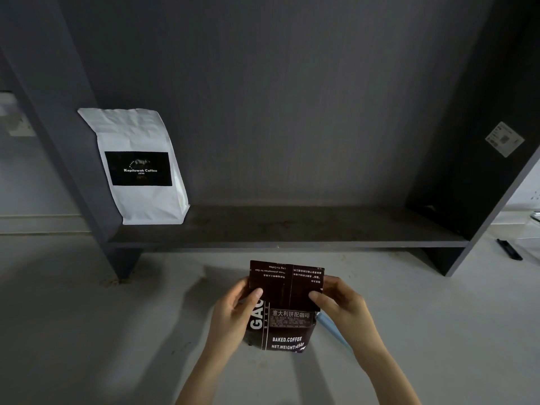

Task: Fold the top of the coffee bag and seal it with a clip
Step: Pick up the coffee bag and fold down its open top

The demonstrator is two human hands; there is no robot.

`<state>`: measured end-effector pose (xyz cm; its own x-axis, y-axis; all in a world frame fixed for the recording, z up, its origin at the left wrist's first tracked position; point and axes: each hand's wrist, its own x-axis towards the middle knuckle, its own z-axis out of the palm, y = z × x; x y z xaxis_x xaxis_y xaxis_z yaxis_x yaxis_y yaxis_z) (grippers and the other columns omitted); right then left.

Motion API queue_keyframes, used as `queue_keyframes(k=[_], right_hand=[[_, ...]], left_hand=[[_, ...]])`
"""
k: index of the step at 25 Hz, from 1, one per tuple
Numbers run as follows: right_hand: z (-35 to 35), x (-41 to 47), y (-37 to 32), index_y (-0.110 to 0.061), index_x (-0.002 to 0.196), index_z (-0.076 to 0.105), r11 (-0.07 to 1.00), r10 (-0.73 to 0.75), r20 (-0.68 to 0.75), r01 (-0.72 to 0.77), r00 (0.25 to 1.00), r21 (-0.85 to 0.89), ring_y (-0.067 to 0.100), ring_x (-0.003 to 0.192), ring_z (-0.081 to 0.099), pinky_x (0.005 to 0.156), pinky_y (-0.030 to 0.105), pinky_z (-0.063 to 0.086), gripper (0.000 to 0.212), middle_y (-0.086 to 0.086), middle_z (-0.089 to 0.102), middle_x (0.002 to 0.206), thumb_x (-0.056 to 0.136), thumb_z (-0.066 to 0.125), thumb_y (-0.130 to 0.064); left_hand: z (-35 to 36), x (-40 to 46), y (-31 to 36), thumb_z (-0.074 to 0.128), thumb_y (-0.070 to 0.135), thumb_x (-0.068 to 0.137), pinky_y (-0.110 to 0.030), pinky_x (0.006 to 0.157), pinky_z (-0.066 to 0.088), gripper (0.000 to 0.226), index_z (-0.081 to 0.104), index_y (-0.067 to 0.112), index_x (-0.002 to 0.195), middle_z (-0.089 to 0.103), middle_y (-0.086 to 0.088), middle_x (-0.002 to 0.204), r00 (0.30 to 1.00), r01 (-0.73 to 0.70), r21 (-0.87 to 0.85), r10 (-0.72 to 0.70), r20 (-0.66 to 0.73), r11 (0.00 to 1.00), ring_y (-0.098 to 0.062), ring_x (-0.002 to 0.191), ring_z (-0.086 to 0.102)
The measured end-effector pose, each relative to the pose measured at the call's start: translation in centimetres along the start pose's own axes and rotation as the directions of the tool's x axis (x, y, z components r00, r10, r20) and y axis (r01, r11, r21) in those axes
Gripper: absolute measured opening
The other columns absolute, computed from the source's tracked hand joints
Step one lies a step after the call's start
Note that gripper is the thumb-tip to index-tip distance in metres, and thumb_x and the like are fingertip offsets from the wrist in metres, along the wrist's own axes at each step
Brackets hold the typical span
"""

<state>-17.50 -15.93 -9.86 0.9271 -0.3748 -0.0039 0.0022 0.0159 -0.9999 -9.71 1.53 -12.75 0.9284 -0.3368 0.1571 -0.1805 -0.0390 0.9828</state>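
Standing across the back of the scene, a dark grey shelf unit [292, 229] is being seen, with its low board raised a little above the pale floor [87, 317]. A white coffee bag [140, 168] with a black label is being kept upright at the left end of this board, leaning against the side panel. A small white sticker [504, 138] is being shown on the right side panel. In front of the shelf, on the floor, the dark brown coffee bag [285, 328] is being held upright between both hands. Its top part is being bent over towards the front, so the printing on the flap is being read upside down. The left hand [233, 314] is being closed on the left edge of the flap, thumb in front, and the right hand [342, 305] is being closed on the right edge in the same way. A light blue clip [333, 331] is being partly hidden behind the right hand, just beside the bag. A small black object [510, 249] is lying far right on the floor.
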Motion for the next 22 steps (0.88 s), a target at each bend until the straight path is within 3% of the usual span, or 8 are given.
queue_keyframes(k=[2,5,9,14,18,22], right_hand=[[-0.3,-0.3,0.0,-0.008,0.099,0.06,1.0,-0.015,0.052,0.013,0.999,0.023,-0.005,0.081,0.065,0.064,0.008,0.05,0.022,0.002,0.067,0.099,0.079,0.059,0.002],[-0.5,-0.4,0.3,-0.014,0.1,0.06,0.999,-0.042,0.047,0.042,0.998,0.003,-0.005,0.093,0.062,0.072,0.009,0.051,0.027,-0.002,0.066,0.106,0.078,0.061,0.002],[-0.2,-0.3,0.8,-0.007,0.082,0.063,0.997,-0.032,-0.11,0.039,0.993,0.063,-0.004,0.064,0.064,0.059,0.006,0.049,0.016,0.002,0.068,0.077,0.077,0.06,0.009],[-0.1,-0.4,0.6,-0.006,0.086,0.064,0.998,-0.019,-0.107,0.026,0.994,0.064,-0.005,0.065,0.064,0.061,0.006,0.049,0.014,0.002,0.068,0.079,0.079,0.059,0.005],[-1.3,-0.7,1.1,-0.02,0.09,0.065,1.0,0.012,-0.102,-0.013,0.995,-0.007,0.007,0.09,0.065,0.082,0.023,0.05,0.019,0.0,0.07,0.094,0.089,0.048,-0.012],[-2.6,-0.8,2.9,-0.025,0.08,0.063,0.988,0.074,-0.214,-0.101,0.974,-0.116,0.018,0.087,0.063,0.087,0.034,0.046,0.024,0.003,0.068,0.088,0.087,0.051,-0.006]], left_hand=[[0.1,-0.1,0.4,0.056,0.012,0.084,-0.004,0.073,0.045,0.021,0.06,0.027,0.099,0.071,0.028,0.088,1.0,0.0,-0.057,0.001,0.005,0.998,0.007,0.091,0.063],[0.1,-0.1,0.9,0.052,0.004,0.084,-0.003,0.073,0.045,0.03,0.058,0.028,0.1,0.071,0.03,0.087,1.0,0.008,-0.113,-0.007,0.009,0.994,0.01,0.092,0.062],[0.3,-0.5,0.9,0.049,0.001,0.086,0.0,0.069,0.043,0.031,0.056,0.029,0.097,0.068,0.037,0.081,0.999,0.019,-0.113,-0.015,0.035,0.993,0.016,0.086,0.06],[0.3,-0.4,0.7,0.05,0.004,0.086,-0.001,0.071,0.044,0.03,0.057,0.031,0.095,0.068,0.037,0.081,1.0,0.015,-0.071,-0.015,0.007,0.997,0.015,0.087,0.06],[0.8,-0.4,0.7,0.054,0.009,0.085,-0.001,0.07,0.045,0.026,0.06,0.033,0.087,0.069,0.035,0.079,0.998,0.015,-0.032,-0.017,-0.067,0.999,0.012,0.082,0.062],[1.3,-0.5,0.9,0.055,0.012,0.085,0.0,0.065,0.044,0.023,0.06,0.033,0.078,0.068,0.034,0.073,0.993,0.039,-0.021,-0.041,-0.113,0.999,0.013,0.074,0.062]])
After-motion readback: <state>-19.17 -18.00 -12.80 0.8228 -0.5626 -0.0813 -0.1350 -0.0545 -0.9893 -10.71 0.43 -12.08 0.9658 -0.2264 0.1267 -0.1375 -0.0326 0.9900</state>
